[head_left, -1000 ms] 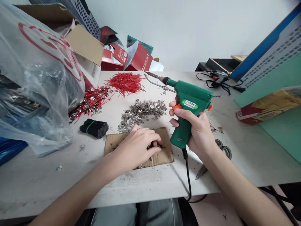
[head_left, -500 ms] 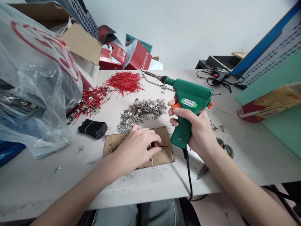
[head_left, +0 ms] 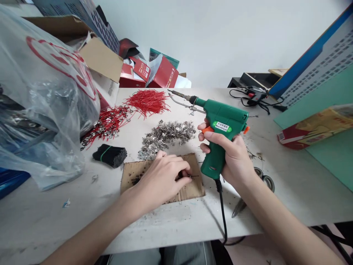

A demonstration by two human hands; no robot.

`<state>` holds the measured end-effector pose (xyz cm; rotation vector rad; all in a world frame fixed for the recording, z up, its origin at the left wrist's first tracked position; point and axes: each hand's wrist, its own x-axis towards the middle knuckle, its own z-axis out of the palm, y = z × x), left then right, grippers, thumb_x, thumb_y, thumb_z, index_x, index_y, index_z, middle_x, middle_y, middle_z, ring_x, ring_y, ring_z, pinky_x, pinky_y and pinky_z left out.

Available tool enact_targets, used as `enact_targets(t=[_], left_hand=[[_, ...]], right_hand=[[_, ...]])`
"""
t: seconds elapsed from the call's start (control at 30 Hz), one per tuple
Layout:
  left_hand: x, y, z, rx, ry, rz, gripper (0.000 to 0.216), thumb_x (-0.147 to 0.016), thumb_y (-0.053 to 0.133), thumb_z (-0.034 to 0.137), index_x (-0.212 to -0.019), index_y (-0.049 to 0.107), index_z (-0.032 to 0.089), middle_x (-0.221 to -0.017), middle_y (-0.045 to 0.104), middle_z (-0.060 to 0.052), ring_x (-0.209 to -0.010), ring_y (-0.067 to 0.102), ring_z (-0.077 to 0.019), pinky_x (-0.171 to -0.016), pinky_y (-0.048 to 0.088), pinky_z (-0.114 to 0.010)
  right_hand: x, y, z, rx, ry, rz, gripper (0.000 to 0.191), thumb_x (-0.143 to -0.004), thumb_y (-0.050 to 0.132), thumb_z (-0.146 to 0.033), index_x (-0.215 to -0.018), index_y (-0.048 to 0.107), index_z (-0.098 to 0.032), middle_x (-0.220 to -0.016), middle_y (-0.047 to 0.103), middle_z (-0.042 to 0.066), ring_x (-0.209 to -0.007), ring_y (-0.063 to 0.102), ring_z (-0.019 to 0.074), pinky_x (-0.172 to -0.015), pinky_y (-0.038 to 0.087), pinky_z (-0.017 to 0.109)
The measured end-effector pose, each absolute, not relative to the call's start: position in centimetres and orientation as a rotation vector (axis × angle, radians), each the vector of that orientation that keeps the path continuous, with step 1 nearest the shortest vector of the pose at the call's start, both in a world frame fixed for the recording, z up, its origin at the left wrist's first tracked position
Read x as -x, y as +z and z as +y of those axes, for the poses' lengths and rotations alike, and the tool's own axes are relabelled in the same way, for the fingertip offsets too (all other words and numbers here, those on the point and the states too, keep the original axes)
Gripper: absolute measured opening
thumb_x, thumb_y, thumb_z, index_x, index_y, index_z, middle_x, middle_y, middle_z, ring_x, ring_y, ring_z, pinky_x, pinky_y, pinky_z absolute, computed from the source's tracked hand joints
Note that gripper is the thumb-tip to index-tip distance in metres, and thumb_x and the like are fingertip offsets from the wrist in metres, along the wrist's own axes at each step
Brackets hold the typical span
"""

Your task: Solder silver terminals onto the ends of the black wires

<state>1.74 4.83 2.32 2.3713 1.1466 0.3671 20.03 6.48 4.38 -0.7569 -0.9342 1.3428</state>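
Our wrapped right hand (head_left: 234,154) gripped a green soldering gun (head_left: 224,114); our curled left hand (head_left: 168,172) pinched a dark wire (head_left: 195,176)

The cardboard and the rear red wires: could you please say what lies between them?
In the head view, small metal parts lie heaped between the cardboard and the rear red wires.

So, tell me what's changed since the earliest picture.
The thin dark strand pokes out slightly farther rightward from the left hand. Nothing was visibly picked up or let go. The right hand still grips the green soldering gun; the cardboard and metal pieces look unmoved.
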Motion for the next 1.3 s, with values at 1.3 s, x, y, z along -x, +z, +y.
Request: enact_targets(t=[1.3], left_hand=[[-1.58,2.73,4.64,-2.400,0.374,1.137,0.005,-0.092,0.072,0.025,-0.090,0.072,0.021,-0.091,0.074,0.002,-0.086,0.063,-0.0184,-0.087,0.027,-0.038]], right_hand=[[-20.39,4.61,6.67,0.718,1.376,-0.893,0.011,-0.087,0.073,-0.014,-0.095,0.070,-0.020,-0.102,0.069,0.005,-0.079,0.058,0.0152,-0.055,0.044,0.023]])
